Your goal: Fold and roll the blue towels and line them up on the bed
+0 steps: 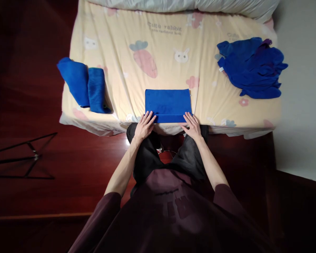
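A blue towel (168, 100) lies flat near the front edge of the bed, with a folded strip along its near side. My left hand (145, 125) rests on the left end of that strip, fingers stretched out. On the right end lies my right hand (192, 125), its fingers also extended and flat. Both palms face down, and the thumbs are near the bed's edge. Neither hand is wrapped round the cloth.
Two folded or rolled blue cloths (77, 80) lie at the bed's left edge. A loose heap of blue cloths (255, 68) is on the right. A pillow or quilt (189, 4) runs along the back of the patterned bed sheet (116, 45). Black tripod legs (28, 160) stand on the floor.
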Tool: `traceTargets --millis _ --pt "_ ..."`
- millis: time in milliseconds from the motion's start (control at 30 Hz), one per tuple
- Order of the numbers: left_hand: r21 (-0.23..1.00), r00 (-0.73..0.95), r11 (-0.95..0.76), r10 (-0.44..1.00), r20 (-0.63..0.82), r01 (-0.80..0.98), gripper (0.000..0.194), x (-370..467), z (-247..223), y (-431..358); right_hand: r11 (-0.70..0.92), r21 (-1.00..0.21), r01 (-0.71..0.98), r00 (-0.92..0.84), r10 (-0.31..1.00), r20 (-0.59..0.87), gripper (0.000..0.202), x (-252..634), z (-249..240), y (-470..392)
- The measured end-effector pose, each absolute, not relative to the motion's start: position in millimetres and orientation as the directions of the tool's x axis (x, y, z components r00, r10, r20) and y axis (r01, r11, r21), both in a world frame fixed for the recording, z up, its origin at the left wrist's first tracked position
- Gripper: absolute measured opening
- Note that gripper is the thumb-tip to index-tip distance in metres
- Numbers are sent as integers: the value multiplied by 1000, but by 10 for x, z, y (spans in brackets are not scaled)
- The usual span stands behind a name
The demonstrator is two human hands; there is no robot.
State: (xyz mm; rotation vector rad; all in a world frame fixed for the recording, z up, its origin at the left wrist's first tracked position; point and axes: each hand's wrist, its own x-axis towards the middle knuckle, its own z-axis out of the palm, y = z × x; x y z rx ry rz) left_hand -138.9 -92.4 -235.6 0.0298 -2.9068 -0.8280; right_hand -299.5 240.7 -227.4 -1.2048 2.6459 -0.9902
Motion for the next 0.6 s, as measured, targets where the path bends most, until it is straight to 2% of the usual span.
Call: traceTargets --millis 133,367,600 --pt "529 -993 847 -104 62 -55 69 -1440 -2410 -939 506 -601 -619 -714 -680 164 55 -3061 -2337 2365" --pt "543 -991 837 -118 64 -65 74 -1459 -2414 -964 522 -632 -573 -760 -627 171 54 -3087 -2361 2329" --pt "564 -986 824 -136 94 -60 73 -1457 -2434 -1014 572 -663 -483 -858 -461 227 62 -3106 -2488 2186"
